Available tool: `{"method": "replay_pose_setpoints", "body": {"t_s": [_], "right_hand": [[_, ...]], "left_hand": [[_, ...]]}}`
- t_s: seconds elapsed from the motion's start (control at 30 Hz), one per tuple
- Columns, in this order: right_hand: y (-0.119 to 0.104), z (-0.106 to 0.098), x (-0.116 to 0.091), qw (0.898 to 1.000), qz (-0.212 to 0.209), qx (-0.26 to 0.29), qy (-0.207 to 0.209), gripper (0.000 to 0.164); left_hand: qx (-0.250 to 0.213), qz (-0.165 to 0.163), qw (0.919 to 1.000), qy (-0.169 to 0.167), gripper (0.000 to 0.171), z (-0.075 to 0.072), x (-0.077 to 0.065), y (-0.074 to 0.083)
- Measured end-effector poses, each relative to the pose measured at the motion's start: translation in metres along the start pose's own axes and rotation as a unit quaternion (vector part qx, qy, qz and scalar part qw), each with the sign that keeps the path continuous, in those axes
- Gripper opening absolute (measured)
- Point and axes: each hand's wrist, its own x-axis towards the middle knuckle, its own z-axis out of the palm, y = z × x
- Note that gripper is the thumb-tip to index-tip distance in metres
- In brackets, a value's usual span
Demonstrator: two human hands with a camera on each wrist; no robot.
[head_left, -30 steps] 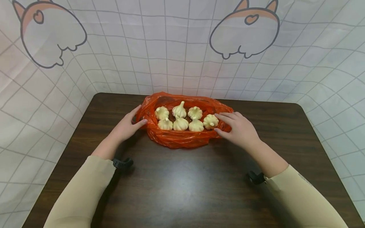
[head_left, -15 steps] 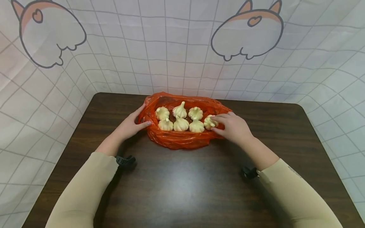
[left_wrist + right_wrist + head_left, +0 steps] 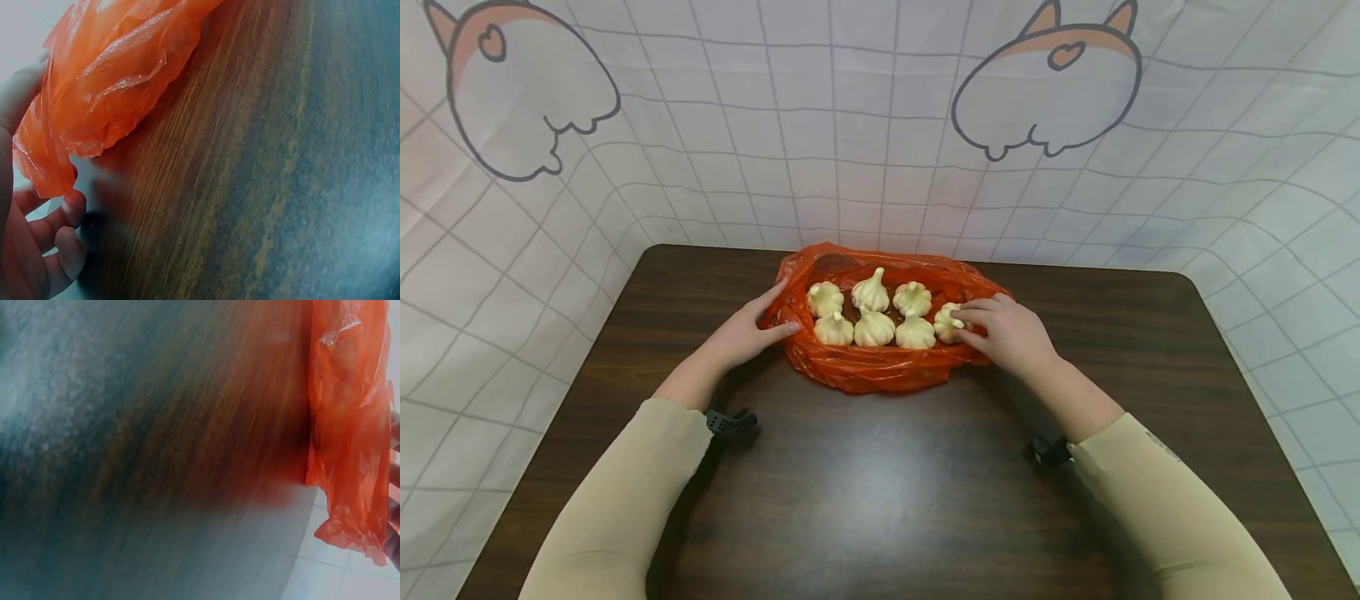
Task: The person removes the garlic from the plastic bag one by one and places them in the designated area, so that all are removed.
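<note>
A red plastic bag (image 3: pixel 868 375) lies open near the table's far edge, with several pale garlic bulbs (image 3: pixel 874 327) in two rows inside it. My left hand (image 3: pixel 741 335) holds the bag's left end, thumb in front and forefinger behind. Up close in the left wrist view, the crinkled bag (image 3: pixel 125 81) lies between thumb and fingers (image 3: pixel 74 206). At the right end, my right hand (image 3: pixel 1011 335) reaches over the rim and pinches the rightmost garlic bulb (image 3: pixel 946 323) between thumb and fingers. Only the bag's outer side (image 3: pixel 350 425) and some fingertips show in the right wrist view.
The dark wooden table (image 3: pixel 865 500) has rounded far corners. White grid-patterned cloth (image 3: pixel 865 125) with cartoon animal prints hangs behind it and along both sides. A black strap (image 3: pixel 730 423) sits at the left wrist, another dark strap (image 3: pixel 1051 450) at the right.
My right hand has moved left and closed its fingers on the rightmost garlic bulb, which has shifted slightly left. My left hand has slid a little right, further around the bag's end.
</note>
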Motion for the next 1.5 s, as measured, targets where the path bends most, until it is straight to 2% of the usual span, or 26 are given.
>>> {"method": "replay_pose_setpoints", "body": {"t_s": [0.4,0.7,1.03,1.2,1.5], "right_hand": [[-0.003,-0.003,-0.001,0.999,0.034,0.023,0.013,0.034],[-0.004,-0.008,0.000,0.998,0.058,0.025,0.021,0.034],[-0.002,-0.018,-0.001,0.995,0.080,0.040,0.054,0.034],[-0.001,-0.026,-0.004,0.992,0.081,0.038,0.085,0.034],[0.006,-0.046,-0.013,0.985,0.084,0.061,0.134,0.030]], "left_hand": [[0.003,-0.017,0.9998,0.004,0.092,0.003,0.000,-0.004],[-0.003,-0.016,0.9998,0.011,0.092,0.004,0.000,-0.006],[-0.006,-0.031,0.9995,0.005,0.090,0.004,0.000,-0.007],[-0.009,-0.032,0.9994,-0.004,0.091,0.002,0.003,-0.005],[-0.011,-0.034,0.9993,-0.012,0.091,0.000,0.001,0.003]]}}
